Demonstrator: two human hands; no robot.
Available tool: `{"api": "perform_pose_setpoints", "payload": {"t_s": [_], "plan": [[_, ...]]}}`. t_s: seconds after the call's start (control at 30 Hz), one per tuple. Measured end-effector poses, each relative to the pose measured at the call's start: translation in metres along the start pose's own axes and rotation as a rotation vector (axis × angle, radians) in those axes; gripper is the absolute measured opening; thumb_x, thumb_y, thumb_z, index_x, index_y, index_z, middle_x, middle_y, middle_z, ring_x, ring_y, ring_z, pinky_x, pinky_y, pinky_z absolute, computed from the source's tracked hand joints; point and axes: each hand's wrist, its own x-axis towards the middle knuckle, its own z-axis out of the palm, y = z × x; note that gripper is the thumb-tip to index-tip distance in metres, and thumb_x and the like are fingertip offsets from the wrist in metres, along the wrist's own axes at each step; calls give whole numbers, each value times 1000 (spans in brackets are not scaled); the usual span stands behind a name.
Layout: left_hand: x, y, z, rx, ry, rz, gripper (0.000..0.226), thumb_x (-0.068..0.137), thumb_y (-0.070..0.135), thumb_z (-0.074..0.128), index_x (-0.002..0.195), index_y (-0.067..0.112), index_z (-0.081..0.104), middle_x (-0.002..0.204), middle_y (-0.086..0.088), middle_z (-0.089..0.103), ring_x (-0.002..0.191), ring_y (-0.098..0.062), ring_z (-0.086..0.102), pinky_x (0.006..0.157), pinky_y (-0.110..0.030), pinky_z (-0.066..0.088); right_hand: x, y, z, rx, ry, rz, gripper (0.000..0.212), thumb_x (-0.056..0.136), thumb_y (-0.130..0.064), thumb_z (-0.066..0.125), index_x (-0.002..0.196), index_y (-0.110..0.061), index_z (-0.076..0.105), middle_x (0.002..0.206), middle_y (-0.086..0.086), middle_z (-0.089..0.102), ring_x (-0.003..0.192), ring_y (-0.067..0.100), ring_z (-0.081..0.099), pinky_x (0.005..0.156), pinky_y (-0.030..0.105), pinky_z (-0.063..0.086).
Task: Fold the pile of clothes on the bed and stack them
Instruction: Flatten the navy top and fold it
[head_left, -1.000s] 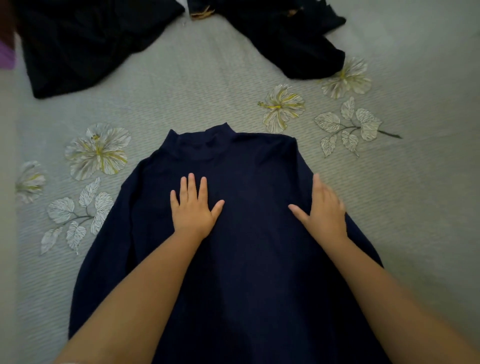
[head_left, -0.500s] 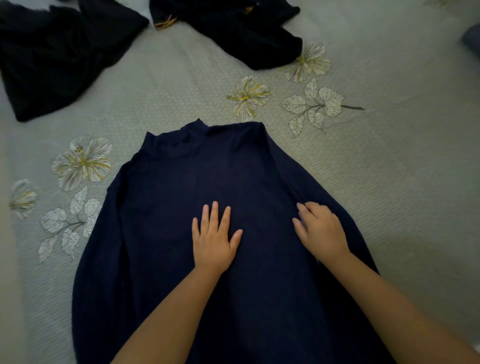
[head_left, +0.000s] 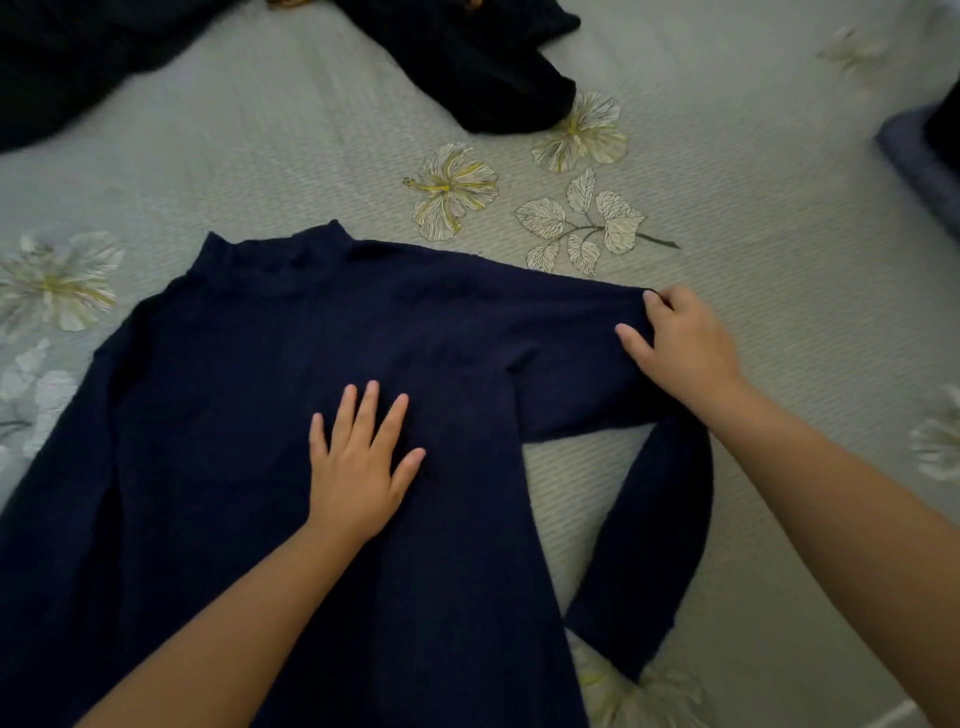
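Observation:
A navy high-neck long-sleeved top (head_left: 249, 395) lies flat on the bed, collar pointing away from me. My left hand (head_left: 358, 462) presses flat on its chest, fingers spread. My right hand (head_left: 680, 348) pinches the right sleeve at the elbow bend and holds it stretched out to the right. The lower half of that sleeve (head_left: 654, 561) hangs back towards me over the sheet. The left sleeve lies along the body of the top.
The bed has a pale grey quilted sheet (head_left: 753, 218) printed with flowers. A black garment (head_left: 488, 67) lies crumpled at the top centre and another dark garment (head_left: 62, 67) at the top left. A grey-blue object (head_left: 930, 156) sits at the right edge.
My right hand has taken hold of the right sleeve and pulled it out to the right, away from the body. My left hand stays pressing on the chest.

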Motion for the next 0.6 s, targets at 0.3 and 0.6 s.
{"api": "perform_pose_setpoints", "payload": {"t_s": [0.3, 0.6], "plan": [[60, 95, 3, -93, -108, -122, 93, 66, 69, -14, 147, 28, 5, 156, -3, -5, 142, -18, -14, 112, -42, -11, 69, 56, 21, -174, -166, -473, 59, 83, -39, 51, 111, 12, 59, 102, 27, 61, 87, 43, 60, 72, 48, 51], [61, 107, 0, -3, -216, -222, 68, 91, 60, 21, 147, 28, 0, 156, -2, -11, 142, -19, -14, 112, -43, -10, -49, 61, 42, 24, -64, -949, 52, 96, -49, 18, 121, -13, 45, 103, 5, 68, 106, 23, 57, 105, 47, 17]]}}
